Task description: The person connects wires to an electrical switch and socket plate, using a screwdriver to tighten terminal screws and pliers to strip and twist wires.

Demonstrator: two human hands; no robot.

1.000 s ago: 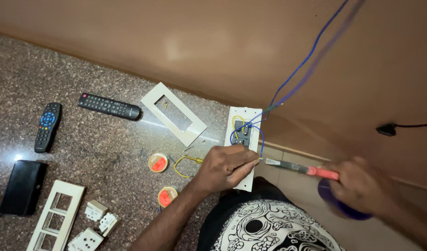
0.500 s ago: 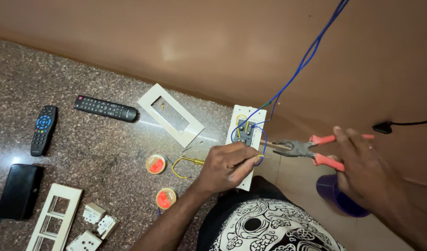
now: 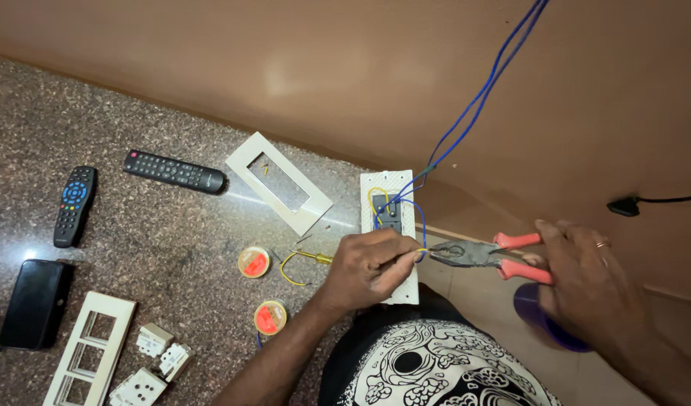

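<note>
Granite floor [image 3: 135, 248], speckled, seen from above; items logged from the left edge across. Black pouch [image 3: 33, 304] lies flat at far left, with a short remote [image 3: 75, 205] above it and a long black remote [image 3: 174, 171] further in. White three-slot frame [image 3: 90, 349] sits at the bottom, loose white switch modules [image 3: 157, 361] beside it. White single-opening cover plate [image 3: 279, 183] lies tilted near the wall. Two small round tape rolls, one [image 3: 254, 262] above the other [image 3: 270, 316], rest just left of the forearm, and a loop of yellow wire [image 3: 293, 267] lies between them and the hand. Left hand [image 3: 368, 267] is curled, fingers pinched on a thin wire end at the lower part of the white switch plate [image 3: 390, 218], the palm resting over the plate's bottom half. Plate lies on the floor close to the wall, in front of the person's knees, with a dark module at its centre and yellow and blue leads on it. Blue wires [image 3: 481, 94] rise from the plate up the brown wall [image 3: 323, 68]. Pliers [image 3: 473, 254], red-handled, point left with the nose meeting the wire at the left fingertips. Right hand [image 3: 586, 282] wraps around the handles, grip closed on them, ring on one finger. Purple roll [image 3: 541, 319] shows partly under that hand. Black cable [image 3: 654, 201] runs along the wall at far right.
</note>
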